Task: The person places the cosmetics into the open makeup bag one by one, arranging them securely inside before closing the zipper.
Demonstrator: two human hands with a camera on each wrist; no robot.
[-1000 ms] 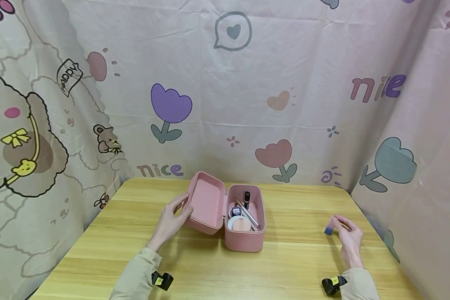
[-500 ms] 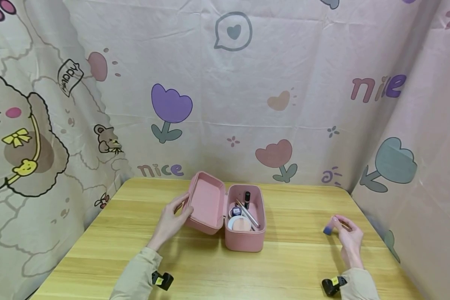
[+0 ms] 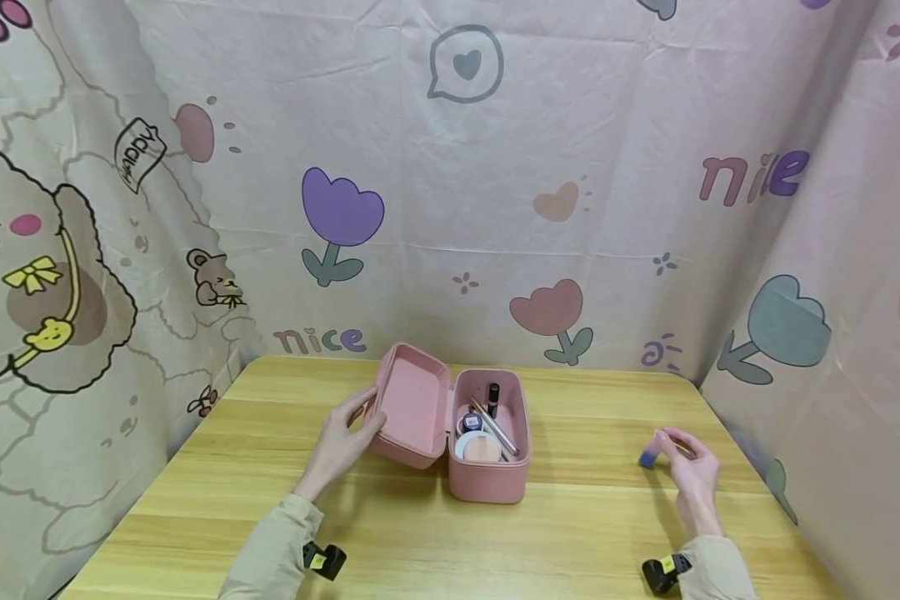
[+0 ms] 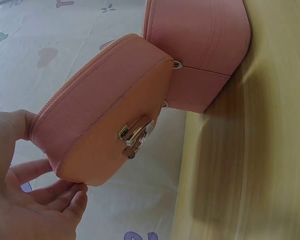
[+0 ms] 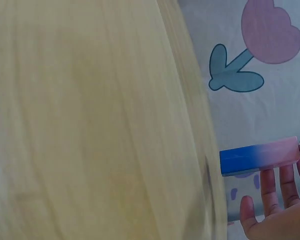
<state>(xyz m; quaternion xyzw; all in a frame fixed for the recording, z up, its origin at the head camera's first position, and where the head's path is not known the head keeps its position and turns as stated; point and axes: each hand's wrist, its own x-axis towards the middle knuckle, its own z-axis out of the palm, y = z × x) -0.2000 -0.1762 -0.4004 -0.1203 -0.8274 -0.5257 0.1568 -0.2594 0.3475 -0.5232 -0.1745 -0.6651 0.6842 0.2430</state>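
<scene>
Stick: a small square-sided stick point(image 5: 260, 156), pink at one end and blue at the other, at the right of the counter point(image 3: 585, 517) and well apart from the case point(image 3: 487, 485); it tilts, blue end down, and whether that end touches the wood cannot be told.
Stick's handling: likely light and stiff, its smooth sides perhaps slippery; the pink end gives a good pinch and leaves the blue end free.
Right hand: the right hand point(image 3: 693, 477) pinches the stick by its pink end.
Case: pink, standing open near the middle of the counter; its walls look firm but slightly giving.
Lid: the lid point(image 3: 412, 400) is swung out to the left, joined to the case by metal rings point(image 4: 177, 65); probably light and loose at that joint, best held by its far edge, away from the clasp point(image 4: 137, 135).
Left hand: the left hand point(image 3: 342, 437) grips the lid's outer edge, thumb by the zip point(image 4: 75, 77).
Inside the case: a black tube point(image 3: 492, 400), a dark jar point(image 3: 470, 422), silver sticks point(image 3: 501, 432) and a round compact point(image 3: 482, 448), which may be fragile.
Behind: a printed cloth point(image 3: 420, 150).
</scene>
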